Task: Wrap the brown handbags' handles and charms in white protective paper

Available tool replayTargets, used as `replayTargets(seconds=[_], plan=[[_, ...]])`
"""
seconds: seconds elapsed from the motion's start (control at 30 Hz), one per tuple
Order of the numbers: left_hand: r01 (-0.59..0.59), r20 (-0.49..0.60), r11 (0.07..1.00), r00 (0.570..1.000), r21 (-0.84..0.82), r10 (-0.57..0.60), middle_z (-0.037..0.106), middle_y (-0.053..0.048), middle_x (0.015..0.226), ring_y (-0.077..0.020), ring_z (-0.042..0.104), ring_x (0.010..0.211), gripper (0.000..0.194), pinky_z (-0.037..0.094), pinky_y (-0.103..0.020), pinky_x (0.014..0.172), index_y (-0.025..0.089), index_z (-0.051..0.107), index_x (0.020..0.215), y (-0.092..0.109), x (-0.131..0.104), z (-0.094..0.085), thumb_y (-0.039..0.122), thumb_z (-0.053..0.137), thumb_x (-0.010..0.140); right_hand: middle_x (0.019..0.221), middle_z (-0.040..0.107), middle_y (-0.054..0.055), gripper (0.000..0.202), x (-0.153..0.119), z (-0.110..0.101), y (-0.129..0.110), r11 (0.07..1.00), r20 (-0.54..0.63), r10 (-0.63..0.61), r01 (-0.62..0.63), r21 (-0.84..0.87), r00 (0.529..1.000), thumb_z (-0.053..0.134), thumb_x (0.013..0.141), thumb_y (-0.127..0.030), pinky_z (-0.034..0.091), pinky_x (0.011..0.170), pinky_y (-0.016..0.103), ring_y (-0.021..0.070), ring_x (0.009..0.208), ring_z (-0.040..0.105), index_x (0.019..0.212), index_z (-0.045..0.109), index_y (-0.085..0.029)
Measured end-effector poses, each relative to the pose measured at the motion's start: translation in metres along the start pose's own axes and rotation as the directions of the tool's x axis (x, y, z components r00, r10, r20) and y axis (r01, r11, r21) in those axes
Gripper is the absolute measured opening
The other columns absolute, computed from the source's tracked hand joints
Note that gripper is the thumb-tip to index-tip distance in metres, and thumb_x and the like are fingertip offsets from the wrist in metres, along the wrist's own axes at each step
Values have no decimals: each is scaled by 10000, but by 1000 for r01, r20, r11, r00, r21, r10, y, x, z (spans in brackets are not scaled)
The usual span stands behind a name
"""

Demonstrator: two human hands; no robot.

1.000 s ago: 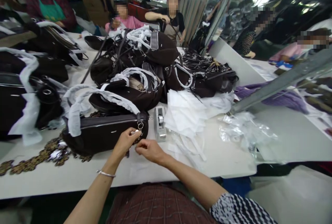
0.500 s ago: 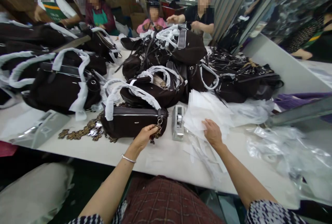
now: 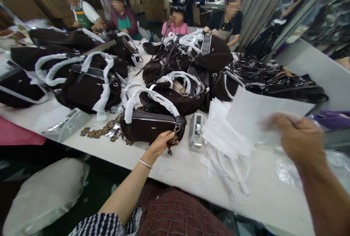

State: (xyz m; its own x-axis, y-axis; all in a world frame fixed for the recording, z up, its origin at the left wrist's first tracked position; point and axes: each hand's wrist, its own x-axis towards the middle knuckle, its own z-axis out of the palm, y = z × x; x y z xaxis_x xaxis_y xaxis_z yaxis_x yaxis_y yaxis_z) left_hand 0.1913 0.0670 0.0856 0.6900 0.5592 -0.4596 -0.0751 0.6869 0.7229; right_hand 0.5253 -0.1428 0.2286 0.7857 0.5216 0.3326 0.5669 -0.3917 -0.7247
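Observation:
My left hand [image 3: 161,144] pinches a bronze-coloured charm [image 3: 173,139] that hangs from the ring at the right end of a dark brown handbag [image 3: 150,126]. White wrapping covers the handle of this bag, which stands near the table's front edge. My right hand [image 3: 300,139], blurred, grips a sheet of white tissue paper [image 3: 262,110] by its right side and holds it above the table. Below and left of that sheet lies a stack of the same paper [image 3: 224,130]. Between bag and stack stands a grey tape dispenser [image 3: 196,132].
More brown handbags [image 3: 90,86] crowd the table behind and to the left. A second dispenser [image 3: 67,125] and flower-shaped metal chains [image 3: 102,130] lie at front left. Dark straps [image 3: 279,77] are piled at right, near clear plastic bags [image 3: 290,170]. Several people work across the table.
My right hand has lifted a tissue sheet off the stack and moved it to the right. My left hand keeps its hold on the charm. The camera view has shifted slightly left.

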Motion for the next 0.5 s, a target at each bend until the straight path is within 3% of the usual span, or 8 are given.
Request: replayTargets(seconds=[0.03,0.07,0.1,0.17,0.2,0.23,0.37,0.5], plan=[[9,5,1000,1000,11,-9,645,-17,755,-160,690,682,368,531,-241,602,131,599,852,4,-1,0,356,844,696,842,747,162,403,-3,-5,-13,995,165,34,-49,88,986,637,823,-576,552,627,359,227,683,702,930,741,-201],[22,12,1000,1000,22,-22,648,-23,752,-163,689,687,357,526,-237,587,129,605,855,8,-2,0,352,838,703,765,737,142,381,-9,-5,-25,984,388,44,-108,143,921,685,780,-575,539,579,347,216,611,681,863,743,-208],[39,19,999,999,35,-40,656,-33,756,-169,690,699,345,527,-237,583,127,613,863,13,-3,0,348,830,712,692,720,114,365,-18,1,-35,974,608,40,-168,154,793,714,747,-568,517,534,330,200,549,651,800,737,-208],[78,35,995,996,70,-81,679,-63,788,-184,696,739,318,537,-246,593,121,629,881,25,-3,0,338,811,735,610,683,60,333,-42,31,-50,975,902,22,-208,76,432,694,765,-527,463,487,281,164,501,602,715,713,-198],[95,45,991,994,91,-100,690,-80,813,-190,698,762,307,542,-249,598,119,636,889,30,-3,0,335,800,746,633,687,43,308,-56,52,-56,974,954,16,-219,52,299,653,802,-486,445,488,259,148,517,594,723,706,-194],[112,57,987,991,116,-120,696,-93,839,-195,699,783,298,546,-249,601,117,642,897,35,-3,1,333,791,756,615,668,20,274,-70,76,-60,975,976,9,-217,40,219,644,801,-440,413,470,241,132,504,569,703,690,-188],[158,108,957,976,244,-189,688,-96,883,-181,689,802,301,545,-218,577,125,651,908,48,-1,6,348,786,757,548,572,-40,160,-106,169,-69,991,995,-50,-120,61,90,695,700,-319,327,464,204,91,505,469,641,659,-175],[157,80,903,975,401,-205,641,-29,753,-112,614,627,315,507,-175,498,142,626,838,51,-3,10,368,807,712,565,560,-57,170,-103,212,-69,966,979,-166,-182,186,117,714,664,-344,337,490,198,83,527,432,705,711,-180]])
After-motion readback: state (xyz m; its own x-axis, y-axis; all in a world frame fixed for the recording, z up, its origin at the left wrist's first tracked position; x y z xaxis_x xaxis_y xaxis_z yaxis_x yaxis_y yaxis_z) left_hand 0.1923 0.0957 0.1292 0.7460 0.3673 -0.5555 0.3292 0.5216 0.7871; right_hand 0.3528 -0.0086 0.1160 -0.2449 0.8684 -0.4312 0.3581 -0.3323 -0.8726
